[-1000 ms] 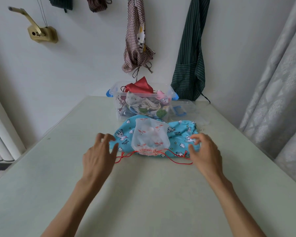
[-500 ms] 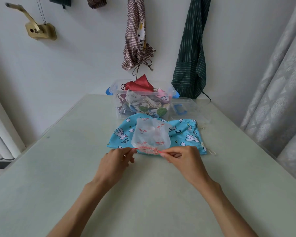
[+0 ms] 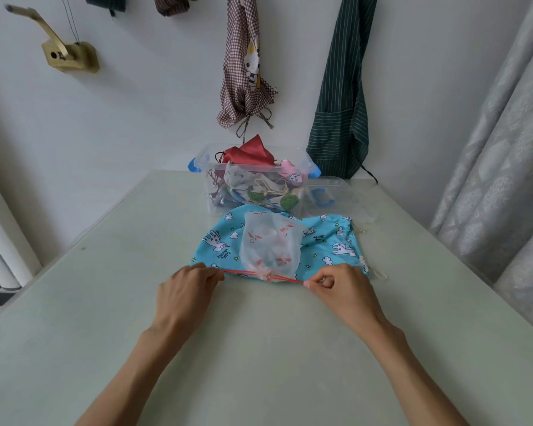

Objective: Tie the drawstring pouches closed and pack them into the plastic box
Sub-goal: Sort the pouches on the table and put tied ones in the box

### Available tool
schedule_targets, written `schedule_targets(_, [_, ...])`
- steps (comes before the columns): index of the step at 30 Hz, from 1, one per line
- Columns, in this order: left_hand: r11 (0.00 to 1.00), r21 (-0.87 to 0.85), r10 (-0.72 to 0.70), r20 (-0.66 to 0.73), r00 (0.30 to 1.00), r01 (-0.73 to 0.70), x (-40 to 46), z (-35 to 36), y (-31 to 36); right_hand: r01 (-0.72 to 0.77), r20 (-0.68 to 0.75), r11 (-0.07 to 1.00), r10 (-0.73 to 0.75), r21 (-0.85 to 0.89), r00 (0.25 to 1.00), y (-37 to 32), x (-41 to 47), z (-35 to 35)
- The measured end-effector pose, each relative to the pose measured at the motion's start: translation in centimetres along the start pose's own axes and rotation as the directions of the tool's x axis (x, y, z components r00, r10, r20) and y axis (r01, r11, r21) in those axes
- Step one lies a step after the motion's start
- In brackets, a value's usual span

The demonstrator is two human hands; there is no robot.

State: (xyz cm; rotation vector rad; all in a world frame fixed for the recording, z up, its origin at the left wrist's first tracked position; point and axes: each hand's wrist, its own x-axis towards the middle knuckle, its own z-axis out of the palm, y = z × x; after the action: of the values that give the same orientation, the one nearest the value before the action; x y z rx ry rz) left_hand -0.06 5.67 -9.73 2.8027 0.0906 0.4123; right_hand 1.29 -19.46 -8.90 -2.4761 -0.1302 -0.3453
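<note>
A small translucent white pouch with red bird prints lies on top of a larger blue unicorn-print pouch. Its mouth faces me and is gathered tight. Red drawstrings run taut out of both sides of the mouth. My left hand pinches the left strings, and my right hand pinches the right ones. Behind the pouches stands the clear plastic box with blue latches, holding several pouches, a red one on top.
The box's clear lid lies flat to the right of the box. Aprons hang on the wall behind. A grey curtain runs along the table's right side, and the pale green table stretches toward me.
My hands came in from beside the pouches, took the red drawstrings at the mouth, then pulled apart sideways. The strings are now taut and the white pouch's mouth is cinched.
</note>
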Motion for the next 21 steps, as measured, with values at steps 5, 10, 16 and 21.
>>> schedule_targets(5, [1.0, 0.013, 0.013, -0.034, 0.999, -0.013, -0.3, -0.6, 0.2, 0.039, 0.048, 0.998, -0.037, -0.05, 0.998, -1.3, -0.8, 0.0])
schedule_targets(10, [0.971, -0.184, -0.153, 0.017, 0.988, 0.153, -0.7, -2.2, 1.8, 0.032, 0.09, 0.996, -0.025, -0.08, 0.996, -1.6, -1.1, -0.3])
schedule_targets(16, [0.747, -0.579, -0.113, 0.377, 0.919, 0.329, -0.8, 0.0, 4.9, 0.03, 0.143, 0.983, -0.004, -0.18, 0.99, -3.6, -0.5, 1.3])
schedule_targets(21, [0.287, -0.852, -0.381, 0.319, 0.868, 0.438, -0.4, 0.9, 5.6, 0.052, 0.201, 0.99, -0.025, -0.131, 0.979, -4.1, -0.2, 1.1])
